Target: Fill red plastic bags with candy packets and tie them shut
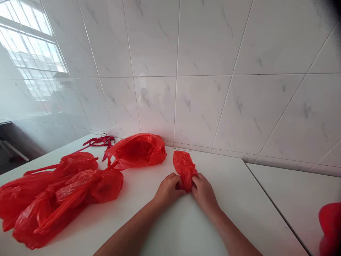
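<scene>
A red plastic bag [184, 164], gathered into a narrow crumpled bundle, lies on the white tabletop [170, 220] in front of me. From its left side my left hand [169, 186] grips the near end, fingers curled against the plastic. My right hand [204, 192] pinches the same end from the right. Both hands rest low at the table surface, with the bundle's far end pointing toward the wall. Part of the near end is hidden behind my fingers.
Left of my hands, several crumpled red plastic bags [77, 188] are heaped. Behind them lies another red bag [141, 151] with its mouth open, beside dark red ribbons [102, 140]. A tiled wall [202, 106] borders the table. A blurred red object [330, 227] shows at right.
</scene>
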The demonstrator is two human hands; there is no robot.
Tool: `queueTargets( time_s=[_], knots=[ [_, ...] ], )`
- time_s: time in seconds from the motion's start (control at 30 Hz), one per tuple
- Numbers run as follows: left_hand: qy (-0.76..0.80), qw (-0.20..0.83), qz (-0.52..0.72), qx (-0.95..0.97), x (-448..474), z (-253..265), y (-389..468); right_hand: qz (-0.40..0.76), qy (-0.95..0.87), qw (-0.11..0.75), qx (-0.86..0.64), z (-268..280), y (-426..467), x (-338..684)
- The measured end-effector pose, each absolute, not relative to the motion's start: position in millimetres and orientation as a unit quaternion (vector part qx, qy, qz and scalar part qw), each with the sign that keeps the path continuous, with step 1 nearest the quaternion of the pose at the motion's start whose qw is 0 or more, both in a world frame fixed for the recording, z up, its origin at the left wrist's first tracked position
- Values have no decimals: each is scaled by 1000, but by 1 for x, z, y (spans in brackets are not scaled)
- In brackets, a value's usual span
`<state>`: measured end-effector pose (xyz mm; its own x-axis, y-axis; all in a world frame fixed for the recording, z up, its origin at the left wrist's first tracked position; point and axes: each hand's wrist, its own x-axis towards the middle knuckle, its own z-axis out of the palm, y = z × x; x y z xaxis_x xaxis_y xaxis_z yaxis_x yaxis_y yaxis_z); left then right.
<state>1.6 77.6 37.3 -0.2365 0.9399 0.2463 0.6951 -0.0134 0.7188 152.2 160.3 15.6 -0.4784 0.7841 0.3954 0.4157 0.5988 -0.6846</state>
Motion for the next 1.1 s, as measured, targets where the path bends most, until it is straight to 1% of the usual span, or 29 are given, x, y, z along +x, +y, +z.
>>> queueTargets(
  time_s=[0.27,0.37,0.5,0.6,0.73,0.9,1.0,1.1],
  knots=[
    [656,215,510,513,-8,32,81,385,-718,393,-427,25,169,166],
    [610,278,545,504,-9,35,77,443,-679,401,-426,28,170,169],
    [533,391,548,513,-6,43,69,525,-631,403,-405,30,171,173],
    [499,430,576,485,-2,44,67,557,-628,385,-384,32,169,173],
    [482,441,632,417,0,42,70,557,-653,360,-365,35,161,169],
    [479,431,659,388,1,42,71,500,-718,354,-329,41,143,156],
    [464,449,676,353,-1,41,72,475,-749,348,-303,43,137,152],
    [437,470,706,300,-11,38,75,456,-741,364,-333,42,146,159]
  ],
)
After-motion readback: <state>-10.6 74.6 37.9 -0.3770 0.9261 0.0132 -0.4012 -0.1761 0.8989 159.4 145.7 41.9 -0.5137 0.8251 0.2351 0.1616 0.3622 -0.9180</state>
